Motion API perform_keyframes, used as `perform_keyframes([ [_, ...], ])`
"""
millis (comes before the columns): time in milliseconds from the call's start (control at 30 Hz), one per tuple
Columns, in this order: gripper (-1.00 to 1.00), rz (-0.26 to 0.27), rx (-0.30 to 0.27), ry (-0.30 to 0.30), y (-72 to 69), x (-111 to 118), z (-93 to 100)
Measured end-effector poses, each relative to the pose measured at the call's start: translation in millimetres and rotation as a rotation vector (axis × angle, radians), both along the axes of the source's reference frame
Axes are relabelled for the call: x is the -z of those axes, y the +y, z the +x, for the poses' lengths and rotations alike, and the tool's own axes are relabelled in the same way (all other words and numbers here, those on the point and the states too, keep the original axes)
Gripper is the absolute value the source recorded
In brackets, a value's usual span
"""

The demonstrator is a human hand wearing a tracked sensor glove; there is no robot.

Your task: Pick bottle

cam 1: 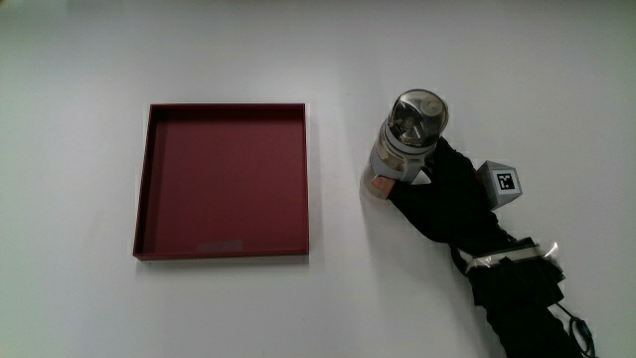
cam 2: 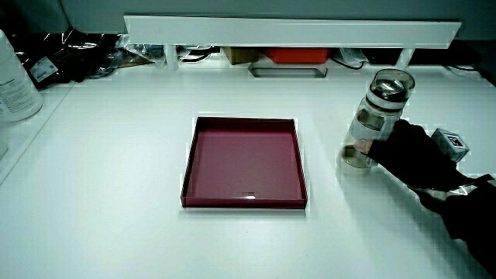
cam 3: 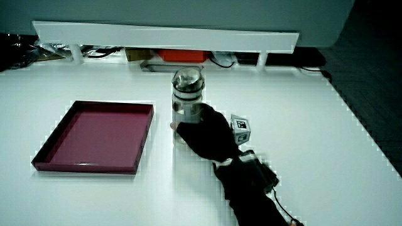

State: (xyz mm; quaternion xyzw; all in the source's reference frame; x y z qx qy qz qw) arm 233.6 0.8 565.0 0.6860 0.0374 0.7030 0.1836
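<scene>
A clear bottle (cam 1: 405, 139) with a dark domed cap stands upright on the white table beside the dark red tray (cam 1: 147, 189). It shows in both side views, bottle (cam 2: 375, 116) and bottle (cam 3: 187, 100). The gloved hand (cam 1: 422, 189) wraps around the bottle's lower part from the person's side, fingers closed on it. The patterned cube (cam 1: 501, 182) rides on the hand's back. The same grasp appears in both side views, hand (cam 2: 403, 151) and hand (cam 3: 204, 132). The bottle's base seems to rest on the table.
The shallow red tray (cam 2: 190, 155), tray (cam 3: 47, 147) has nothing in it. A low white partition (cam 2: 287, 29) runs along the table edge farthest from the person, with cables and an orange item under it. A white container (cam 2: 14, 81) stands at the table's edge.
</scene>
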Motion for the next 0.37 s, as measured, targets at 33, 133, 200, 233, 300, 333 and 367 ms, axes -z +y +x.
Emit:
perform_keyframes([
  [33,1.0,0.009,0.003,-0.001,-2.6,4,-1.1],
  [133,1.0,0.033,0.024,-0.013,-10.7,21,-10.3],
  [200,1.0,0.051,0.049,-0.025,-16.3,30,-16.9],
  [233,1.0,0.068,0.068,-0.029,-18.9,34,-20.5],
  [300,1.0,0.081,0.091,-0.038,-23.4,44,-29.6],
  [333,1.0,0.094,0.109,-0.042,-26.2,47,-34.8],
  [367,1.0,0.092,0.12,-0.055,-28.3,52,-41.4],
])
